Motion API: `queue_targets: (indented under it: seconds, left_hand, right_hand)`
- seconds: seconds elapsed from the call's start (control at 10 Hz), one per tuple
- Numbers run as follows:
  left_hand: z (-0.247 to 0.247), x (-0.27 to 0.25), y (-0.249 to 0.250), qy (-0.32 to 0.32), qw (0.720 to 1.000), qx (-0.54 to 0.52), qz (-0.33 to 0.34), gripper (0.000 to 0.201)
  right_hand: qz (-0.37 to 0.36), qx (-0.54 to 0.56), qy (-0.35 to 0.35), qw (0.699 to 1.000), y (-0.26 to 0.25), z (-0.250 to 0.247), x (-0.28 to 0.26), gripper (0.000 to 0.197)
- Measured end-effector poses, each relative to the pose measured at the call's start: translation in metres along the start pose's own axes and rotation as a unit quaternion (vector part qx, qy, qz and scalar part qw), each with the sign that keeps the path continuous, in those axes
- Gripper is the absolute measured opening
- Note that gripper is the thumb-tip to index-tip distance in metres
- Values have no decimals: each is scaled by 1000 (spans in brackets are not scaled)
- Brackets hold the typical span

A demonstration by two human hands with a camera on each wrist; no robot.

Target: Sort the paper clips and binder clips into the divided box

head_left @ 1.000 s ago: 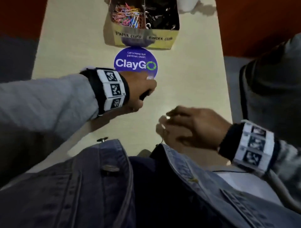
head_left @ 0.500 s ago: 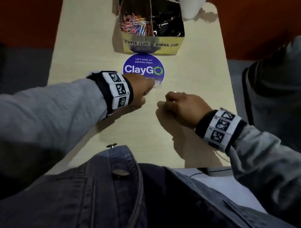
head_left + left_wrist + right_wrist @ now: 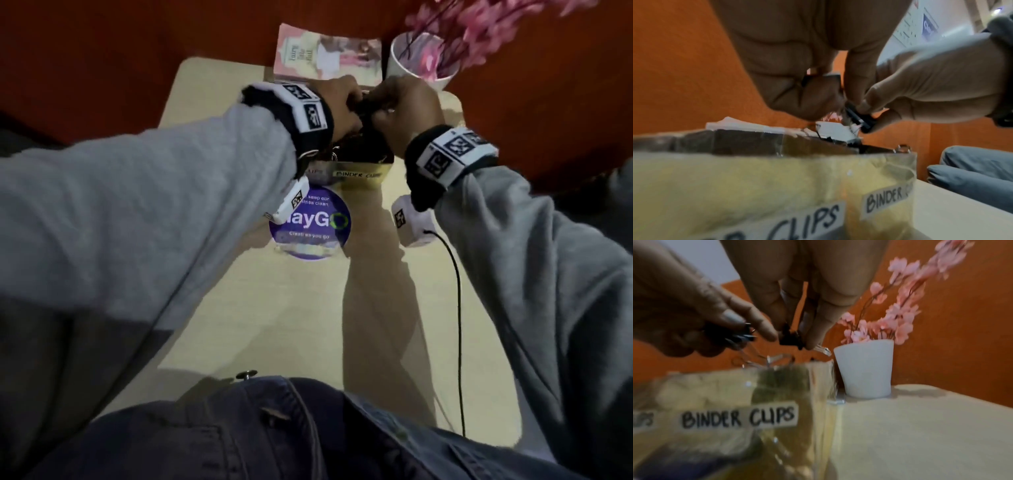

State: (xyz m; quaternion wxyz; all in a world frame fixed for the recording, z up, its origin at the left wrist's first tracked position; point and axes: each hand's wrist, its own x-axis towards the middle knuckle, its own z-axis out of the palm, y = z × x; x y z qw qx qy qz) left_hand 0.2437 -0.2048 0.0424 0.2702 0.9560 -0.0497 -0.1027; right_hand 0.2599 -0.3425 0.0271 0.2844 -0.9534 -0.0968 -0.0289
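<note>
While orange walls surround it, the beige table (image 3: 274, 325) bears a yellow box (image 3: 363, 176).

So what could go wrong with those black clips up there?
The right hand and the left hand each pinch a black binder clip above the divided box. Dropped off-target, a clip might land in the paper clips section or bounce onto the table. An elbow might nudge the white vase.
</note>
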Motion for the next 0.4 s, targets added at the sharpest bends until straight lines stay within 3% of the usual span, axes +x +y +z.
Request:
queue_targets:
  seconds: [0.2, 0.3, 0.4]
  left_hand:
    - [15, 13, 5, 4, 996, 86, 36, 40]
    - [2, -9, 2, 29, 998, 44, 31, 38]
    - [-11, -55, -24, 63, 997, -26, 35, 46]
  right_hand:
    - [-25, -25, -113, 993, 15, 18, 3, 49]
    - [-24, 58, -81, 995, 14, 17, -4, 53]
    - [1, 149, -6, 989, 28, 1, -31, 60]
